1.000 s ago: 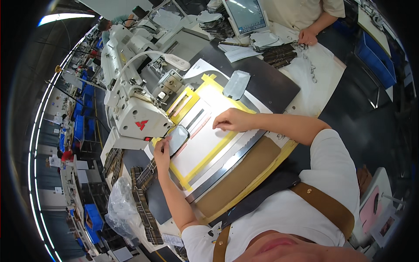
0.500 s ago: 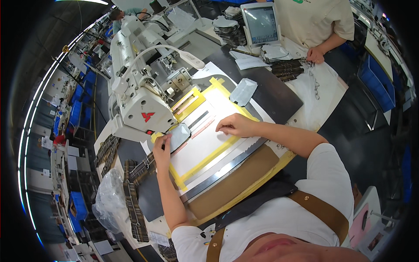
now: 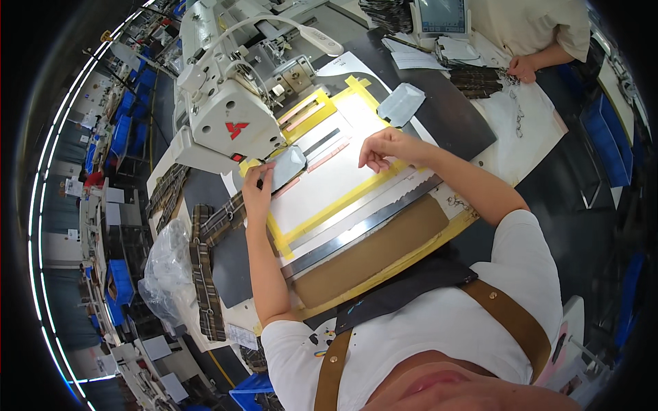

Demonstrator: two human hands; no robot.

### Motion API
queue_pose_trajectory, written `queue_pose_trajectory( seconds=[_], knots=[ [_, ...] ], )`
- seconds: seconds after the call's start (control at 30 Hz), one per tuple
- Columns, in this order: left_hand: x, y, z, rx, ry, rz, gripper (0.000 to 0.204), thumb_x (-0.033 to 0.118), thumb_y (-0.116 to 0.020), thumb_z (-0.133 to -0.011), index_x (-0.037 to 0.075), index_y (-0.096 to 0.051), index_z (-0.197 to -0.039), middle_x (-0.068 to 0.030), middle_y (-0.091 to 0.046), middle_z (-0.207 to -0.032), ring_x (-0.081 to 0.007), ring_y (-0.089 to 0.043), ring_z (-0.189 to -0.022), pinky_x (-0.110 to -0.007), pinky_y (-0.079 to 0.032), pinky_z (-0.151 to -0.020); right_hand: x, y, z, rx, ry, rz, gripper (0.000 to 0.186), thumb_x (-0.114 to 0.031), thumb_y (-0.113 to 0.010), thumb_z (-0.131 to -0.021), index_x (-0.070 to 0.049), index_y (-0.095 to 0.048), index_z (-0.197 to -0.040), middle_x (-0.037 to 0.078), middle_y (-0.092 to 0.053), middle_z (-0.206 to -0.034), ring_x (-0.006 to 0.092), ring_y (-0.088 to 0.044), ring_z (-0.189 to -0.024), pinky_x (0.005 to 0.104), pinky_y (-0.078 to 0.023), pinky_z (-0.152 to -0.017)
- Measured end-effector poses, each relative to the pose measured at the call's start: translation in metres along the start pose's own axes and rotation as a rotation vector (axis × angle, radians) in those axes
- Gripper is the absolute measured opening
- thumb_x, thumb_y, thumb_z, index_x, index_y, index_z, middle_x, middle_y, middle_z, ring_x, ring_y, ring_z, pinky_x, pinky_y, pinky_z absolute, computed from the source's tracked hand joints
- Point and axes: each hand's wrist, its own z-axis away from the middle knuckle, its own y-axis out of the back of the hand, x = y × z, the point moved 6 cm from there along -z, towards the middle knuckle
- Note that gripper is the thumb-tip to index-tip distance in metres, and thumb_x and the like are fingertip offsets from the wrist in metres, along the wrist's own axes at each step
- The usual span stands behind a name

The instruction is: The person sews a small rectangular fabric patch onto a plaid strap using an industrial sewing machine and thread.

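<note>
My left hand (image 3: 258, 190) is closed in a pinch at the end of a brown plaid strap (image 3: 225, 218), just below the sewing machine's head (image 3: 223, 113). Its fingertips also touch the left edge of a grey, clipped-corner plate (image 3: 289, 168), which lies over a slot in a white template (image 3: 322, 198) edged with yellow tape. What is under the plate is hidden. Over the right part of the template hovers my right hand (image 3: 397, 148), fingers curled in, nothing visible in them. A second grey plate (image 3: 401, 103) lies beyond it, at the template's far right corner.
A white lamp (image 3: 321, 40) arches over the template. More plaid straps (image 3: 208, 294) and a crumpled plastic bag (image 3: 166, 270) lie at left. A metal bar (image 3: 363, 222) borders the near side. At far right, a co-worker's hand (image 3: 523, 68) touches a chain beside plaid pieces (image 3: 476, 81).
The whole view has shifted, so the table sits higher in the picture. The fingers of my right hand hang a little lower and looser. My left hand keeps its place at the plate.
</note>
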Motion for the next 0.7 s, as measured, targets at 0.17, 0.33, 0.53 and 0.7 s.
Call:
queue_pose_trajectory(
  seconds=[0.17, 0.33, 0.53, 0.7],
  knots=[
    [-0.01, 0.01, 0.014, 0.041, 0.014, 0.012, 0.017, 0.012, -0.068, -0.098, 0.004, -0.078, -0.11, -0.0119, -0.071, -0.103, -0.0288, -0.067, -0.099, -0.037, -0.05, -0.09, -0.051, 0.038, 0.016, 0.505, 0.196, 0.735, 0.018, -0.02, -0.069, -0.102, -0.002, -0.074, -0.102, 0.006, -0.068, -0.077, 0.0147, -0.06, -0.068, 0.0327, -0.049, -0.067],
    [0.007, 0.002, 0.004, 0.049, -0.026, 0.039, 0.018, 0.011, -0.068, -0.096, 0.007, -0.079, -0.11, -0.0129, -0.071, -0.102, -0.0296, -0.065, -0.094, -0.039, -0.051, -0.085, -0.039, 0.086, 0.047, 0.722, 0.149, 1.405, 0.015, -0.016, -0.065, -0.101, -0.002, -0.068, -0.1, 0.014, -0.069, -0.092, 0.0369, -0.066, -0.082, 0.0447, -0.052, -0.076],
    [0.006, 0.01, 0.006, 0.072, -0.002, -0.019, 0.018, 0.009, -0.069, -0.093, 0.006, -0.081, -0.106, -0.0131, -0.073, -0.098, -0.0306, -0.063, -0.09, -0.042, -0.05, -0.084, -0.054, 0.049, 0.02, 0.655, 0.111, 1.071, 0.015, -0.016, -0.065, -0.1, -0.003, -0.072, -0.102, 0.015, -0.072, -0.096, 0.0334, -0.07, -0.088, 0.0421, -0.054, -0.079],
    [0.001, 0.013, 0.005, 0.063, -0.031, -0.039, 0.018, 0.009, -0.07, -0.093, 0.007, -0.082, -0.106, -0.014, -0.073, -0.096, -0.0307, -0.062, -0.089, -0.042, -0.05, -0.083, -0.033, -0.044, -0.034, 0.008, 0.345, 1.075, 0.019, -0.013, -0.07, -0.095, -0.001, -0.072, -0.11, 0.012, -0.071, -0.114, 0.0326, -0.065, -0.111, 0.0437, -0.053, -0.099]
  ],
)
